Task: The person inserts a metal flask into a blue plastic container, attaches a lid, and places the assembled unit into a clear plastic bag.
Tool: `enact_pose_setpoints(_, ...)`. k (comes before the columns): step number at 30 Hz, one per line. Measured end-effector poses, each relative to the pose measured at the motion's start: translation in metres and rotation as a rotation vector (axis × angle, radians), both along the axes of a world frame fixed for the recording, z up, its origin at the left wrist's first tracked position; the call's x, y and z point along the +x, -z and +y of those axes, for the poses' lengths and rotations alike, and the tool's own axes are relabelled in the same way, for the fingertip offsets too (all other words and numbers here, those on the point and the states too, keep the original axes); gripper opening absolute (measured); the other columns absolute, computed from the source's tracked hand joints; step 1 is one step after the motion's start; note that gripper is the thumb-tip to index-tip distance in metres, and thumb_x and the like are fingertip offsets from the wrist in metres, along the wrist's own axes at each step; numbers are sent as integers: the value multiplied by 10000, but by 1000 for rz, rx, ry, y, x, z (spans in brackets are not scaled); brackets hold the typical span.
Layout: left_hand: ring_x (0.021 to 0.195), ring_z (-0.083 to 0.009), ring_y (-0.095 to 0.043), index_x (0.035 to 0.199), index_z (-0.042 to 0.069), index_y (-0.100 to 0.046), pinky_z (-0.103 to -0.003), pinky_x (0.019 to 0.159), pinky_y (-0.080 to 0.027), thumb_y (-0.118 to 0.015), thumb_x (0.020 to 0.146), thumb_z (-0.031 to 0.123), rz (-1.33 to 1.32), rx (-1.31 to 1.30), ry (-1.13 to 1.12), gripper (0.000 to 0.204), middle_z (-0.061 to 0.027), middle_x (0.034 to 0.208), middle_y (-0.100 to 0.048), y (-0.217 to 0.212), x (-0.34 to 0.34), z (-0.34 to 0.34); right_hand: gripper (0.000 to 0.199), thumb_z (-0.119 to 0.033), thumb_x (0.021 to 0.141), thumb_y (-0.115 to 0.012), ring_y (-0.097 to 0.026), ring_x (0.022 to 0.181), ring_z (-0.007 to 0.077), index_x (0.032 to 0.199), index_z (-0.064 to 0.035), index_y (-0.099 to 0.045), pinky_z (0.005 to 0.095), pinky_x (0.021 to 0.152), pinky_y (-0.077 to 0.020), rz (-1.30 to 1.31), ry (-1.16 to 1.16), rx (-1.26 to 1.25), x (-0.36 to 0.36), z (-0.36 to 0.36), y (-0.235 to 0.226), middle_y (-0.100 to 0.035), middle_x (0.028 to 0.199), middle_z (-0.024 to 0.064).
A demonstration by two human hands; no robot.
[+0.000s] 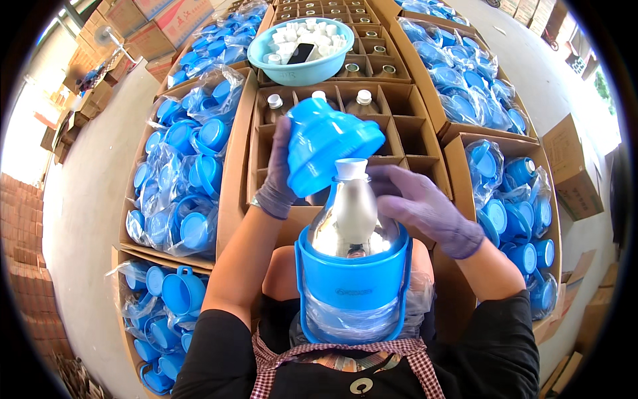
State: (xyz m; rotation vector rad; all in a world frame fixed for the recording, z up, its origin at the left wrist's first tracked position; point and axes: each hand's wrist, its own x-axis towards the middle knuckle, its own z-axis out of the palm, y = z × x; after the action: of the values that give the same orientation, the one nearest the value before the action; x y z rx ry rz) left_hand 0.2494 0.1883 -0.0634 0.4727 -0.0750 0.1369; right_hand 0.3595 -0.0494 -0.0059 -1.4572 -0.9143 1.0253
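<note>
In my gloved left hand [278,169] is a glossy blue plastic thermos top [331,143], tilted, held above and left of the flask neck. In front of me stands a thermos: a silvery glass liner [353,216] rises out of a blue plastic body [353,279] with a blue handle. A white stopper [351,167] sits in the liner's neck. Beside the neck, my gloved right hand [420,205] has its fingers stretched out and apart, with nothing gripped. Whether its fingertips touch the glass I cannot tell. Clear plastic film wraps the lower body.
Ahead is a divided carton [435,166] with several white-capped bottles. A light blue basin [299,74] holds white stoppers and a black phone [301,54]. Cartons of bagged blue parts line the left [226,176] and right [458,166].
</note>
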Motion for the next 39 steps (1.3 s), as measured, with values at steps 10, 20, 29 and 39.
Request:
enact_pose_setpoints(10,1281,-322,-615,1493,5,-473,-455,1095,-507,-725,809,737,133,336,186,1033,-199,1418,-598,22,-19,-18,317,-277,971,-666,-688,808,197,1155,-21,-702,266,732,-540,-463,82,273,36,5,-53,-698,934,139)
enact_pose_setpoints(20,1364,-373,-545,1575,22,-335,-505,1139,-469,-755,779,702,218,605,135,1128,-229,1530,-477,-18,-43,-26,458,-461,851,-742,-685,998,269,983,-24,-781,376,901,-549,-481,-47,278,11,42,-35,-717,1040,139)
enact_pose_setpoints(29,1365,-415,-530,1578,32,-319,-543,1125,-475,-768,728,754,381,629,109,1202,-239,1526,-467,-39,-60,-44,656,-489,793,-819,-614,1163,308,1263,-67,-643,424,983,-497,-507,-13,399,-8,25,-8,-603,1225,147)
enact_pose_setpoints(39,1303,-330,-559,1570,18,-301,-444,1062,-516,-764,876,576,432,765,-77,1004,-197,1427,-515,-46,-78,-69,686,-388,817,-776,-551,1249,282,1396,-109,-534,425,1059,-464,-106,-127,471,1,22,26,-540,1321,115)
